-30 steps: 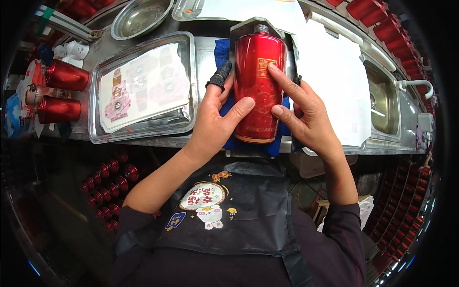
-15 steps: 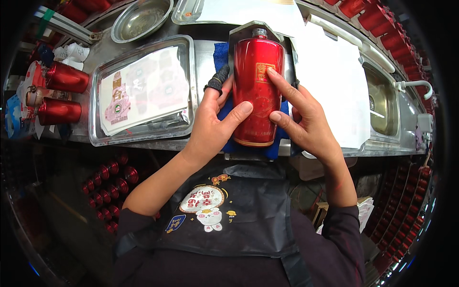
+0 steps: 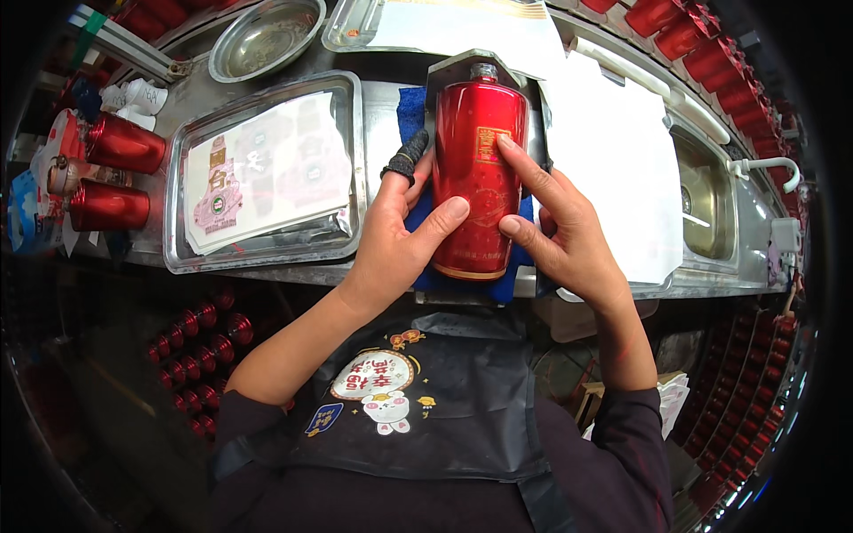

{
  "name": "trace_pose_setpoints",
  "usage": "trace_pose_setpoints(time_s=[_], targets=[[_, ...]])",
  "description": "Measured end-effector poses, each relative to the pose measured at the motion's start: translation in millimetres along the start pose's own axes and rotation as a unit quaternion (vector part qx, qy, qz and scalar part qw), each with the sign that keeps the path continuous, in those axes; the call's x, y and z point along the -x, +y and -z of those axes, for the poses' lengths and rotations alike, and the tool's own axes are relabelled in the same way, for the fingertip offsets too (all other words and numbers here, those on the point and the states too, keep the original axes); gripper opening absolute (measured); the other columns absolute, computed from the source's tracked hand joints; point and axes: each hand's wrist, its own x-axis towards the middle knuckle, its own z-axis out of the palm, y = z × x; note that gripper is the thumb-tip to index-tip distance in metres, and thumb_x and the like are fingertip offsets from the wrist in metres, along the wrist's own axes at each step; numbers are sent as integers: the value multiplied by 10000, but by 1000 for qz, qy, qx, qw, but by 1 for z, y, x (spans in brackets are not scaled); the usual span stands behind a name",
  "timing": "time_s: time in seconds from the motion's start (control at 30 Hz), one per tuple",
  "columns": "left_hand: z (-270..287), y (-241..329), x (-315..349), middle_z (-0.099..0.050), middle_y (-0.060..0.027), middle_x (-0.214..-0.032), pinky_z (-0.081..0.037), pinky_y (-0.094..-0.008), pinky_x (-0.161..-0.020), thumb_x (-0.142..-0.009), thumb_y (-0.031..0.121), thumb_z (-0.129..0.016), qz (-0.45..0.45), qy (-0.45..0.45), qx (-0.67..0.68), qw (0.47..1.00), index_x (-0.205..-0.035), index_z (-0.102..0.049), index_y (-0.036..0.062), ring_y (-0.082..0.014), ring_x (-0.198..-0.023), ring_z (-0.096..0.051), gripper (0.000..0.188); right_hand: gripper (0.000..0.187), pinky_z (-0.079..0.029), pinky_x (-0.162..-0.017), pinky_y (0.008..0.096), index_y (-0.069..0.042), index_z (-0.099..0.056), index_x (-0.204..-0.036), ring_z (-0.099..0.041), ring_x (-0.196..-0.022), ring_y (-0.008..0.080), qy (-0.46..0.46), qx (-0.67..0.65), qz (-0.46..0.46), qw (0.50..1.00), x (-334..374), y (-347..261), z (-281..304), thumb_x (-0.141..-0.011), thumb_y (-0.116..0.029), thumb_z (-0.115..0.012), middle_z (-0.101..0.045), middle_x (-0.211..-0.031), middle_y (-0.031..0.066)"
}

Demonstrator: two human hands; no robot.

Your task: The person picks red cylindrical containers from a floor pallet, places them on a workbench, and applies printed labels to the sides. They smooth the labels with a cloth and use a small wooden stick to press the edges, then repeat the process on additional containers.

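A glossy red bottle (image 3: 475,191) with a bare glass neck, gold markings and a gold rim at its base lies on a blue cloth (image 3: 410,111), its neck pointing away from me. My left hand (image 3: 400,222) grips its left side, thumb on the front; one finger wears a black wrap, and the other fingertips are partly hidden. On the right side, my right hand (image 3: 564,231) holds the bottle, with the index fingertip on the small gold square label (image 3: 490,145) and the thumb on the edge lower down. Behind the neck stands a metal angled holder (image 3: 444,67).
Left of the bottle, a metal tray (image 3: 173,213) holds printed decal sheets (image 3: 267,169). White paper (image 3: 613,169) covers the counter at right, before a sink (image 3: 715,213). A metal bowl (image 3: 267,40) sits far left; red bottles (image 3: 111,206) lie at the left edge.
The view has shifted slightly, and the bottle and hands appear a little lower in it. Both hands keep nearly the same grip, with the right index finger still at the gold label.
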Motion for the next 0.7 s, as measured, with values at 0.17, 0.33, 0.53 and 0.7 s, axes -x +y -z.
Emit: trace_pose_setpoints(time_s=[0.17,0.33,0.53,0.7], targets=[[1,1,2,-414,-241,-1515,-341,-388,-1165,-946,199,-712,-11,5,-21,1000,-1492,-285,-93,-276,-1412,-415,752,671,-412,-617,226,-185,-447,-1533,-491,-689,87,47,-108,-34,992,-1,8,4,-921,-283,-705,-657,-1029,86],[-1,5,11,-365,-235,-1543,-297,-406,-1189,-869,199,-782,-38,-19,-108,993,-1529,-226,-69,-293,-1444,-363,903,480,-453,-601,199,3,-544,-1410,-552,-642,59,138,-435,-141,879,-4,57,24,-1003,-251,-558,-657,-916,21],[0,9,17,-275,-228,-1601,-256,-421,-1217,-822,143,-813,4,-39,-160,986,-1573,-135,-39,-310,-1495,-278,1027,495,-553,-820,272,25,-501,-1329,-636,-964,158,145,-387,-102,905,6,4,12,-854,6,-640,-601,-1084,85],[-3,-7,17,-509,-250,-1357,-400,-428,-1095,-789,246,-848,-81,16,-189,978,-1477,-345,-40,-359,-1278,-516,899,465,-523,-757,303,5,-571,-1155,-643,-868,214,125,31,211,969,21,-21,-8,-745,84,-776,-633,-990,114]])
